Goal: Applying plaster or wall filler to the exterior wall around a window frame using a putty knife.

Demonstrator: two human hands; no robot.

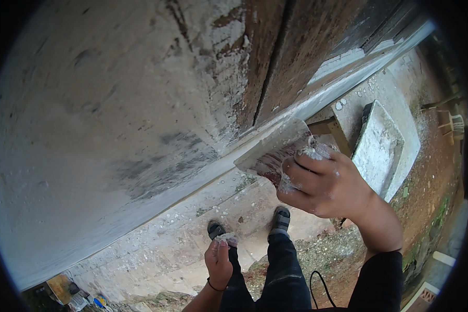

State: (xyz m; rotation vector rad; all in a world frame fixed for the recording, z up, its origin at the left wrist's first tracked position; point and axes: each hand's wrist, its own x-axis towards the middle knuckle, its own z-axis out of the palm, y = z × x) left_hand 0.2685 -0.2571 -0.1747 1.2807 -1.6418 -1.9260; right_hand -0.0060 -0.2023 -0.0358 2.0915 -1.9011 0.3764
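A: Trowel (pixel 275 148) blade is pressed flat to the plastered wall (pixel 114 104), long axis running from 8 o'clock up to 2 o'clock, its free end pointing toward 8.

B: Yep, right hand (pixel 325 184) grip is clamped on the trowel's near end, fingers caked white. Left hand (pixel 218 260) hangs low at 6 o'clock, curled around a lump of plaster (pixel 226 239).

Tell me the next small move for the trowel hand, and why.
Probably draw the trowel along the wall. The right hand holds its blade edge against the plaster, beside dark uneven patches. The left hand hangs low, holding a small whitish lump.
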